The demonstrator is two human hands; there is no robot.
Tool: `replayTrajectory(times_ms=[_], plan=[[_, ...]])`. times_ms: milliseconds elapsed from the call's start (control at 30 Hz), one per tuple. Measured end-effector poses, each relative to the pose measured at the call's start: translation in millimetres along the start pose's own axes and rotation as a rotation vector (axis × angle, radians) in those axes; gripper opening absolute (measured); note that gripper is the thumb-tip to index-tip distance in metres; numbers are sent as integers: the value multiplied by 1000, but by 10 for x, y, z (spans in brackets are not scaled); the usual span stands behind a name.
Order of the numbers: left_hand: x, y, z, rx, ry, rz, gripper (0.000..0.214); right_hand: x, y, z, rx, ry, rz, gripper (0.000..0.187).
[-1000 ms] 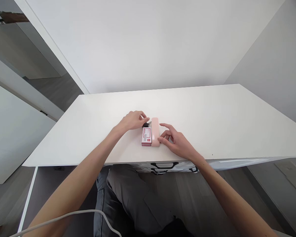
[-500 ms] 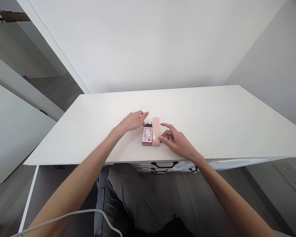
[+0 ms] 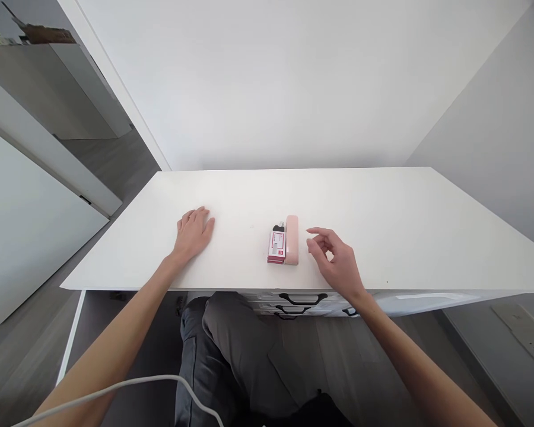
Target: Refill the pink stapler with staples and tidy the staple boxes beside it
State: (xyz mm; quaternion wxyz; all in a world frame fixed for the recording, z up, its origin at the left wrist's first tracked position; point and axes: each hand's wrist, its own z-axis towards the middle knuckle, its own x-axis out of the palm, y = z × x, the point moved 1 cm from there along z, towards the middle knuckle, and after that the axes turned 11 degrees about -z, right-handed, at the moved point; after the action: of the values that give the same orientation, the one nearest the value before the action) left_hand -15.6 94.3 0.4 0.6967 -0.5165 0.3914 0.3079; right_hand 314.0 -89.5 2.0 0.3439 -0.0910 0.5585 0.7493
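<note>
My left hand rests palm down on the left part of the white tabletop, fingers spread, holding nothing. My right hand hovers by the right side of a pink stapler, apart from it. Its thumb and forefinger are apart, the other fingers curl in, and nothing is between them. Against the stapler's left side lies a small stack of red-and-white boxes, with print too small to read. A black binder clip with a silvery handle sits at the stack's far end.
The white tabletop meets a white wall behind. Drawers with black handles are below its front edge. A white cable crosses in front of my left forearm. A wall socket is at lower right.
My left hand has moved left, away from the binder clip and boxes, and flattened on the tabletop. My right hand has drawn back right from the stapler. The view has shifted slightly.
</note>
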Motion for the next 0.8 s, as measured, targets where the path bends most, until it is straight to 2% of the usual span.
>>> replayTrajectory(times_ms=[67,133,233,333,433,567,667,800], plan=[[-68,173,-46,11,8,14,59,63,225,-88,-77,-40,1,22],[-129,306,-69,17,20,27,61,169,484,-175,-186,-11,33,17],[-191,439,-81,1,13,44,63,418,830,-283,-330,164,50,21],[-210,499,-90,-6,-4,52,64,749,1015,-314,-324,320,15,40],[-207,498,-106,1,-14,48,64,1097,1038,-228,-218,401,-68,57],[-204,475,-125,5,-14,39,63,1466,967,-15,-92,445,-221,69],[-206,473,-132,8,-20,32,61,1643,908,110,-65,427,-315,73],[-206,475,-136,13,-23,29,60,1779,835,204,-40,385,-391,76]])
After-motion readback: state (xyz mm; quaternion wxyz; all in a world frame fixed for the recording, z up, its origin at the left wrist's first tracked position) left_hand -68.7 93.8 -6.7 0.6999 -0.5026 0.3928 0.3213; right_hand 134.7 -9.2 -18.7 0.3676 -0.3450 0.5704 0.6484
